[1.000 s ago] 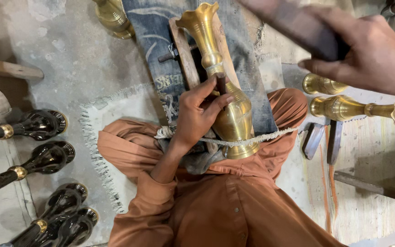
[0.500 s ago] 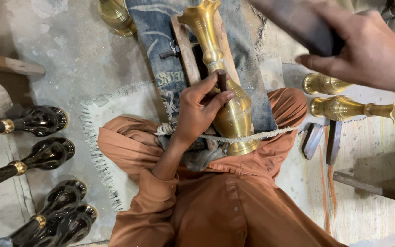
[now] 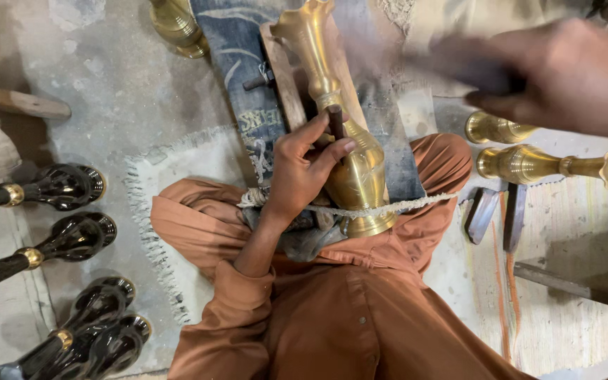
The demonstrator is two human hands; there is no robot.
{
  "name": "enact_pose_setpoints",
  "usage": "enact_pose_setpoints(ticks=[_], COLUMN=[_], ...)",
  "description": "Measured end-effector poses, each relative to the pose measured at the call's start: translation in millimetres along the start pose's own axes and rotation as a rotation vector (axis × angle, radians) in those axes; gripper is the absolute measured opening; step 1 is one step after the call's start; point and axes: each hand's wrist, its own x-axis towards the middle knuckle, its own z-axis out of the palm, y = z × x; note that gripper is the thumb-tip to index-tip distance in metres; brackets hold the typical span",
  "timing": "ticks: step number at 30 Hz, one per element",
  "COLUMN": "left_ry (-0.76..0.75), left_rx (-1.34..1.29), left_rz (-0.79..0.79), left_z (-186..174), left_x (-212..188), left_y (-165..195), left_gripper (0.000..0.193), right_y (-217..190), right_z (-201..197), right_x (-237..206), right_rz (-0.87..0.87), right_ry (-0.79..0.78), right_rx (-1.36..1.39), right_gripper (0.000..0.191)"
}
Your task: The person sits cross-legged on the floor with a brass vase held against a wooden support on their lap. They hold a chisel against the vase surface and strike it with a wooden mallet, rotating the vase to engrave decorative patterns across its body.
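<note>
I sit cross-legged in orange clothes with a brass vase [image 3: 364, 179] lying over my lap, its flared neck pointing away. The vase rests on a wooden board [image 3: 281, 77] over a strip of denim [image 3: 237, 63], and a cord [image 3: 420, 204] runs across its base. My left hand [image 3: 297, 176] pinches a short dark punch [image 3: 335, 119] upright against the vase's shoulder. My right hand [image 3: 575, 74] is raised at the upper right, blurred, gripping a dark striking tool [image 3: 469, 67] above the vase.
Several black vases with brass collars [image 3: 65, 186] lie on the floor at the left. Brass vases [image 3: 529, 163] lie at the right and another [image 3: 174, 24] at the top. Two flat dark tools [image 3: 483, 211] rest on the floor by my right knee. A fringed white mat [image 3: 170, 165] is under me.
My right hand with the dark tool has shifted slightly and is now motion-blurred. My left hand keeps the punch on the same spot of the vase.
</note>
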Motion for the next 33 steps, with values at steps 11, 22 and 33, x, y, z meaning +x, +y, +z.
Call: enact_pose_setpoints(ticks=[11, 22, 33], left_ry=[0.044, 0.074, 0.036], left_rx=[0.032, 0.101, 0.072], left_rz=[0.033, 0.057, 0.077], left_z=[3, 4, 2], left_x=[-4, -7, -10], left_y=[0, -3, -6], left_gripper=[0.025, 0.028, 0.026], right_y=[-25, -42, -29], right_z=[-16, -26, -8], right_x=[3, 11, 5], right_rz=[0.191, 0.082, 0.064], right_ry=[0.108, 0.016, -0.046], right_rx=[0.112, -0.089, -0.125], right_gripper=[0.081, 0.073, 0.049])
